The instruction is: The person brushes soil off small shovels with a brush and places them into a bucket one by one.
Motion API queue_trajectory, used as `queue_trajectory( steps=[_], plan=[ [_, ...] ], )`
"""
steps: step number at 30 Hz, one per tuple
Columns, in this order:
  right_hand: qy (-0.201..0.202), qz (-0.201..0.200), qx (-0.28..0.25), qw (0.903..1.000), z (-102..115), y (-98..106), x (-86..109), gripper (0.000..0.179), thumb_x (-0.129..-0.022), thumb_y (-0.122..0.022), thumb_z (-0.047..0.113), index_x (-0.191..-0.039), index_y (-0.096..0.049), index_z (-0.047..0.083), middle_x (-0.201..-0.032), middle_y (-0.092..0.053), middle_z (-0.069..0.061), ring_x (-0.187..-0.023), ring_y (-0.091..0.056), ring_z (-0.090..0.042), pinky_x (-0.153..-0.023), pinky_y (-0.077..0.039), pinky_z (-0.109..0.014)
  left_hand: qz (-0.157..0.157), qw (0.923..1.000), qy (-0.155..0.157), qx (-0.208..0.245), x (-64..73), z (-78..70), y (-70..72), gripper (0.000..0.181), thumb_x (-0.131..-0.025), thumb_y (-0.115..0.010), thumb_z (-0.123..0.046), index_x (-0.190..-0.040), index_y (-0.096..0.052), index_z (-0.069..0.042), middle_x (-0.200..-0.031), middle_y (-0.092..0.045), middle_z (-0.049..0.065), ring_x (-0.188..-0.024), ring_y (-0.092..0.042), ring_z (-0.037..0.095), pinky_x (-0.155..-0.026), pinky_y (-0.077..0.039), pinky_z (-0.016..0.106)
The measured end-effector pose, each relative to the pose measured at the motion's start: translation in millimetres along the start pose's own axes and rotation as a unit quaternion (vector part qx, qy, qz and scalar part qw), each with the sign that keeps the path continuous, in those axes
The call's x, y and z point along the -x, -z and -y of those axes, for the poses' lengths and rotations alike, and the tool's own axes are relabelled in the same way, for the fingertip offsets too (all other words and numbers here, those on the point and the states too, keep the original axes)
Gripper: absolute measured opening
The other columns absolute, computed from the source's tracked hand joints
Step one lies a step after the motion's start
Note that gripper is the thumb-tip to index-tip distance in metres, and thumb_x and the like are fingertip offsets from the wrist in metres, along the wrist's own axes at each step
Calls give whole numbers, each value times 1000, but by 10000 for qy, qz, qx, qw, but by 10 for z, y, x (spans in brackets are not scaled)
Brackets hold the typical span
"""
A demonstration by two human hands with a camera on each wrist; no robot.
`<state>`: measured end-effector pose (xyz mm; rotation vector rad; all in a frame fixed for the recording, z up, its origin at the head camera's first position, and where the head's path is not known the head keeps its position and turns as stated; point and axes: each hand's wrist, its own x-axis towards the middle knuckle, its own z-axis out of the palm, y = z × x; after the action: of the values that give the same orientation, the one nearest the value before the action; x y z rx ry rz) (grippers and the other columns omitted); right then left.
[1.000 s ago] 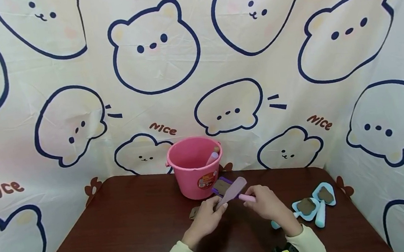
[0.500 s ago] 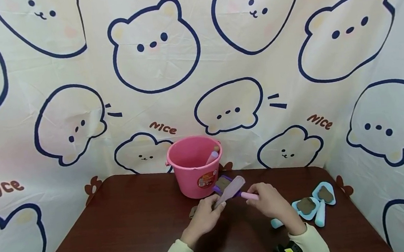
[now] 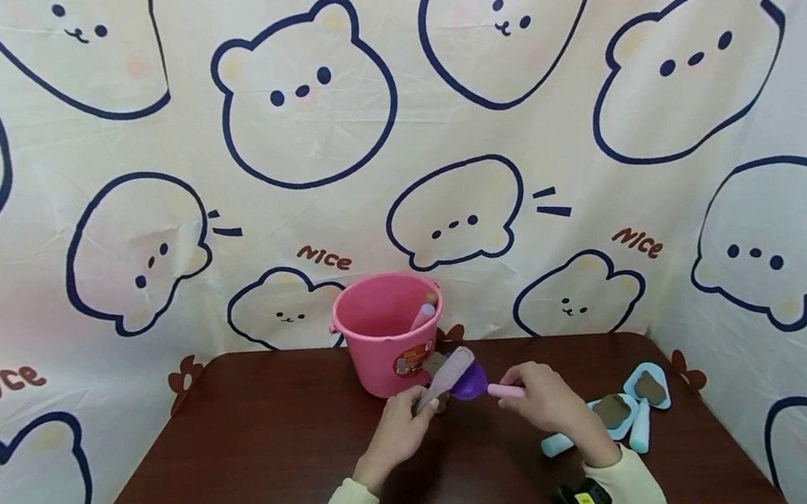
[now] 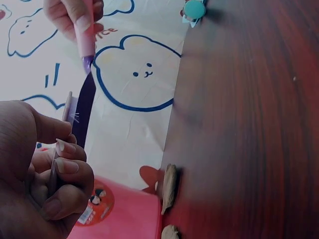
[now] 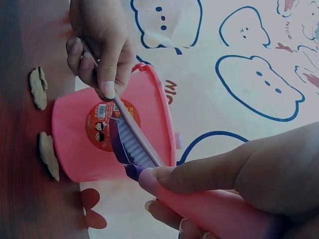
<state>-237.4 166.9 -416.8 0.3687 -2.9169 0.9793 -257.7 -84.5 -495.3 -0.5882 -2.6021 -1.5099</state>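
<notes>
My left hand (image 3: 399, 431) grips a pale pink flat spatula (image 3: 455, 367), its blade pointing toward the right hand. The right hand (image 3: 542, 395) holds the pink handle (image 5: 209, 201) of a toy shovel, whose purple scoop (image 3: 474, 382) is tipped on its side close to the spatula blade. In the right wrist view the spatula (image 5: 130, 119) lies across the scoop (image 5: 118, 144); whether they touch I cannot tell. Two brown sand-like lumps (image 5: 39, 88) (image 4: 170, 189) lie on the table by the pink bucket (image 3: 387, 363).
The bucket stands at the table's back edge with a pale-handled tool (image 3: 422, 317) inside. Right of the right hand lie light-blue molds (image 3: 655, 382) with handles and brown fillings. A bear-print cloth (image 3: 313, 129) hangs behind and beside the brown table (image 3: 271, 470).
The shovel has tipped over, and its purple surface faces the head view instead of the brown filling. A brown lump now shows beside the bucket. Both hands have shifted slightly, keeping their tools.
</notes>
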Motion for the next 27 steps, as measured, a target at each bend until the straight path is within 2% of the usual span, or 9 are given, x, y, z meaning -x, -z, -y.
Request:
queue_trajectory(
  steps=[5, 12, 18, 24, 27],
  plan=[
    [-15, 3, 1, 10000, 3, 53, 17, 17, -86, -81, 11, -99, -74, 3, -83, -69, -3, -70, -58, -17, -67, -54, -37, -128, 9998, -67, -116, -15, 29, 59, 17, -103, -59, -19, -104, -66, -3, -70, -49, -2, -55, -45, 8, -51, -37, 23],
    [-147, 108, -60, 9998, -10, 115, 47, 17, -86, -81, 14, -98, -74, 4, -83, -69, -5, -69, -58, -17, -66, -53, -36, -280, 9994, 31, -182, -22, 85, 99, 12, -103, -59, -18, -99, -65, -8, -69, -48, -4, -56, -46, 9, -52, -38, 23],
    [-117, 107, -120, 9998, -13, 137, 55, 15, -86, -80, 12, -97, -75, 4, -82, -70, -4, -68, -58, -17, -65, -53, -36, -441, 9989, 108, -142, -32, 121, 142, 16, -102, -60, -16, -99, -65, -2, -68, -48, -1, -55, -44, 10, -50, -36, 23],
    [-111, 47, -117, 9999, -35, 123, 42, 15, -85, -81, 10, -96, -74, 3, -81, -70, -4, -68, -58, -17, -66, -53, -37, -565, 9984, 18, -66, -22, 64, 156, 14, -102, -60, -17, -95, -64, -5, -68, -47, -3, -55, -43, 9, -51, -35, 23],
    [-97, 37, -82, 9999, -39, 120, 38, 17, -85, -81, 10, -98, -73, 2, -83, -69, -5, -69, -58, -18, -66, -53, -37, -528, 9986, -70, 38, -13, 14, 139, 15, -102, -59, -16, -98, -65, -3, -68, -47, -3, -56, -43, 7, -51, -35, 23]
  ],
)
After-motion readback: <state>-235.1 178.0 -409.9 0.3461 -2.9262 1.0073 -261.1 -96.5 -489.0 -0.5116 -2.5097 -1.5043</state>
